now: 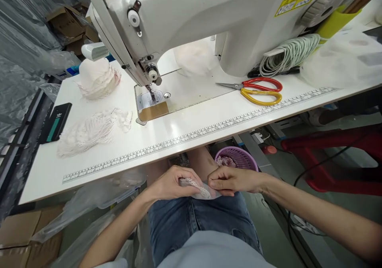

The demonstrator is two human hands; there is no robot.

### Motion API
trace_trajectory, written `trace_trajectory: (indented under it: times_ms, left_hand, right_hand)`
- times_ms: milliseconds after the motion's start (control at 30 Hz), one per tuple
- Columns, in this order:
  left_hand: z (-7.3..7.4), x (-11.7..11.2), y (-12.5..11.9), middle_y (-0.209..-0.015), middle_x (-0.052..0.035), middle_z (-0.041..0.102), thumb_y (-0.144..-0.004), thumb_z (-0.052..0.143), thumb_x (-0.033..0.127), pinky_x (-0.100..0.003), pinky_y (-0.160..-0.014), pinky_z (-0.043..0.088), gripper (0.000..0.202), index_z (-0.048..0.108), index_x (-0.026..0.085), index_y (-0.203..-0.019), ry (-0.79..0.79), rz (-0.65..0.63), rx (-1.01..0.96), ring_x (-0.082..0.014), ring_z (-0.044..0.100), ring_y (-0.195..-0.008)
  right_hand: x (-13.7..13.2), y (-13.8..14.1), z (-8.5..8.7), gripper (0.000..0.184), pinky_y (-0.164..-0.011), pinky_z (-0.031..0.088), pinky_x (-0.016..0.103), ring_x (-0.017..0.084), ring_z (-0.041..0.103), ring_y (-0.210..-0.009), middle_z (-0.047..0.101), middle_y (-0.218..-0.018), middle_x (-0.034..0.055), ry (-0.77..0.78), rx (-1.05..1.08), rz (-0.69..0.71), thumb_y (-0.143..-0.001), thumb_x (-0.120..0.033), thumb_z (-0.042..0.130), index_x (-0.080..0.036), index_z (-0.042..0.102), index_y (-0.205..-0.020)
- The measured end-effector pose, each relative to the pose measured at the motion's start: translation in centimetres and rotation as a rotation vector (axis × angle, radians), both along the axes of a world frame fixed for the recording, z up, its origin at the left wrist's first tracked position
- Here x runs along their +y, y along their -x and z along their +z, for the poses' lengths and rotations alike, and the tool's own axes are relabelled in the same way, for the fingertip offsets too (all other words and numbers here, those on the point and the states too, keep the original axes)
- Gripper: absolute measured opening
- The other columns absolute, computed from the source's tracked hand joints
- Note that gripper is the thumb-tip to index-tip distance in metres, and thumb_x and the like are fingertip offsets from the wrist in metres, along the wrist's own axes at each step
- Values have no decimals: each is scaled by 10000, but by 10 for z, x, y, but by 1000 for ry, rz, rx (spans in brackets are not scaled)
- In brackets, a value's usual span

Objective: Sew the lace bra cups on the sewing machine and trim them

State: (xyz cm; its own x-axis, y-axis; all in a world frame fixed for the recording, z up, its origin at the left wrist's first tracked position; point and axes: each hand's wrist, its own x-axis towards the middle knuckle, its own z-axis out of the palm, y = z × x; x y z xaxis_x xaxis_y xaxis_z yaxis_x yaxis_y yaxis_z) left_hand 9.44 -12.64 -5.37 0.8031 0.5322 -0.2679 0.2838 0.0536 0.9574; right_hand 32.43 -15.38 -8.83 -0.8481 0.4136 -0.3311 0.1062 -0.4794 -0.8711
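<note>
1. Both hands sit in the lap, below the white table [209, 121] edge.
2. The left hand [171, 183] pinches one end of a lace strip [199, 188].
3. The right hand [232, 179] grips its other end.
4. Red-and-yellow scissors [256, 89] lie beside the sewing machine [209, 17].

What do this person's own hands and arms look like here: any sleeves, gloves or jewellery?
Both the left hand and the right hand are bare, with no gloves, and no rings or watch show. Both forearms are uncovered up to the picture's edge, so no sleeve is visible. Nails look short and unpainted, as far as can be told.
</note>
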Motion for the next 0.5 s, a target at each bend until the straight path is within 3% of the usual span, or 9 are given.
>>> trace_trajectory:
  times_ms: [167, 333, 500]
  left_hand:
    - [2, -4, -4, -853, -74, 690, -761, 638, 195, -229, -682, 463, 102, 710, 135, -800, -99, 4, 37, -164, 632, -765]
    - [4, -9, -7, -856, -52, 687, -744, 579, 89, -204, -636, 423, 128, 688, 145, -780, -234, -13, 75, -136, 613, -724]
    - [3, -14, -7, -876, -50, 677, -741, 561, 74, -200, -617, 392, 136, 669, 146, -784, -329, -25, 100, -122, 582, -695]
  right_hand:
    - [-5, 4, -8, 459, -444, 190, 227, 48, 272, -434, 372, -458, -74, 46, 0, -7, -882, -517, 462, -138, 488, -624]
    - [-12, 7, -17, 448, -415, 146, 233, 44, 219, -395, 325, -416, -92, 157, 2, 17, -853, -530, 502, -128, 538, -659]
    - [-13, 6, -16, 410, -423, 152, 218, 36, 261, -431, 340, -495, -84, 181, 12, -20, -805, -505, 586, -130, 519, -654]
